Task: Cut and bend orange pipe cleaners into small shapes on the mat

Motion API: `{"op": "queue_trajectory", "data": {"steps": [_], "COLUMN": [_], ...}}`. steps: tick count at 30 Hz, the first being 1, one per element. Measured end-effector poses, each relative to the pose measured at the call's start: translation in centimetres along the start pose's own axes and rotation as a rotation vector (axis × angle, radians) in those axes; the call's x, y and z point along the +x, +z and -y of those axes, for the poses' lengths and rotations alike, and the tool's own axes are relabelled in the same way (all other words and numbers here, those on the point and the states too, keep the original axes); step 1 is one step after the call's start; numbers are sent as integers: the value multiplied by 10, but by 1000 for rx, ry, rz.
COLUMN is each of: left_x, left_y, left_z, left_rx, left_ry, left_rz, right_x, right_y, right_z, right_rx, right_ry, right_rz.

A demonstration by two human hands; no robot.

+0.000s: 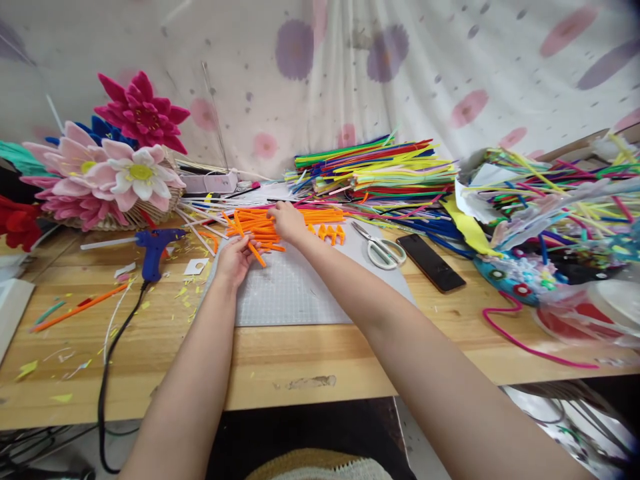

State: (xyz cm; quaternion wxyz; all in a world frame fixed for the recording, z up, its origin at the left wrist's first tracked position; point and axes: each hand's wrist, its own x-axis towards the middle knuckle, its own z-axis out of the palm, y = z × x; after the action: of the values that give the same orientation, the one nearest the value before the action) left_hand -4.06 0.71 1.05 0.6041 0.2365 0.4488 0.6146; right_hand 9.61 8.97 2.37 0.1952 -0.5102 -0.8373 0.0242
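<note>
My left hand (237, 260) is closed on an orange pipe cleaner piece (257, 253), which sticks out past the fingertips over the grey cutting mat (295, 300). At the mat's back edge lies a pile of cut orange pipe cleaners (250, 223). My right hand (287, 221) is over that pile, its bent fingers down among the pieces. Whatever those fingers grip is too small to make out. Several folded orange pieces (327, 233) sit in a row just right of my right wrist.
Scissors (384, 252) and a black phone (431, 262) lie on the right. A blue glue gun (156, 250) with a cord stands left. Fuzzy flowers (133, 170) fill the back left. Bundles of coloured pipe cleaners (380, 170) line the back. Scraps litter the wooden table (175, 360).
</note>
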Motion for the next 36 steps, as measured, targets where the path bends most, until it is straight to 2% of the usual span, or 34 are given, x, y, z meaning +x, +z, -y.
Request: {"op": "queue_trajectory", "data": {"steps": [5,9,15,19,21,23,26,29,31,33,34,36], "left_x": [2,1,-3,-5,-7,-11,-19,-27,-30,-31,-31,-30], "left_y": [-2,0,2,3,5,8,13,17,20,23,24,27], "left_z": [-1,-3,-5,-6,-5,-3,2,7,10,14,16,21], "left_rx": [-103,-138,-121,-85,7,159,396,492,467,392,345,263], "left_ry": [-11,-27,16,171,229,158,-95,-207,-230,-248,-244,-218], "left_rz": [39,37,4,-118,-161,-99,171,379,441,464,458,427], "right_x": [19,20,16,3,-12,-31,-62,-89,-101,-108,-110,-112], "right_y": [18,15,-17,-47,-60,-67,-65,-53,-43,-35,-31,-26], "right_z": [0,-1,-14,-30,-37,-42,-47,-51,-52,-50,-48,-42], "right_rx": [-180,-193,-235,-225,-198,-165,-117,-37,66,258,406,766], "right_ry": [-27,-51,-70,-95,-133,-203,-251,-209,-121,39,114,225], "right_rz": [103,121,22,-29,-53,-41,20,22,-8,-73,-68,48]}}
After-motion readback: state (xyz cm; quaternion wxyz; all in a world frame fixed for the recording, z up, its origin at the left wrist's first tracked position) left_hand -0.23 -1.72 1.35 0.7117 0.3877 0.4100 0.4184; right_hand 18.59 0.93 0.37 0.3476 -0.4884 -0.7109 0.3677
